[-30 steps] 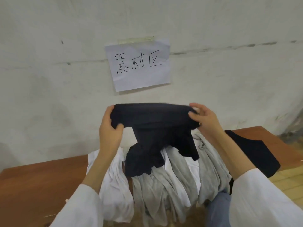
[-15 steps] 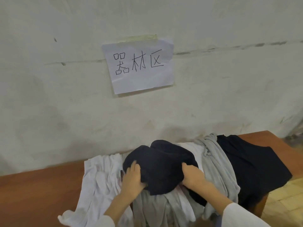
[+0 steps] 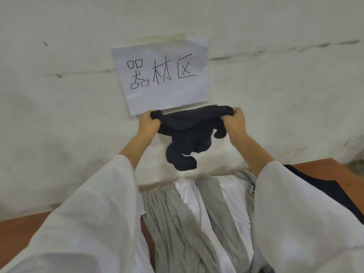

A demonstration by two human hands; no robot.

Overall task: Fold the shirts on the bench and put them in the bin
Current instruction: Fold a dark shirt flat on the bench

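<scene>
Head view: both hands, left (image 3: 148,123) and right (image 3: 234,122), clench the bunched black shirt (image 3: 189,133) aloft.

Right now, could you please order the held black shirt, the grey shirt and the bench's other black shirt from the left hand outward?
1. Held black shirt, gripped by the left hand.
2. Grey shirt, directly below.
3. Other black shirt, far right.

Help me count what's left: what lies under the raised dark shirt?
Grey shirts and white shirts lie heaped on the bench below it. Both sleeves hide the pile's edges and anything beneath.
</scene>
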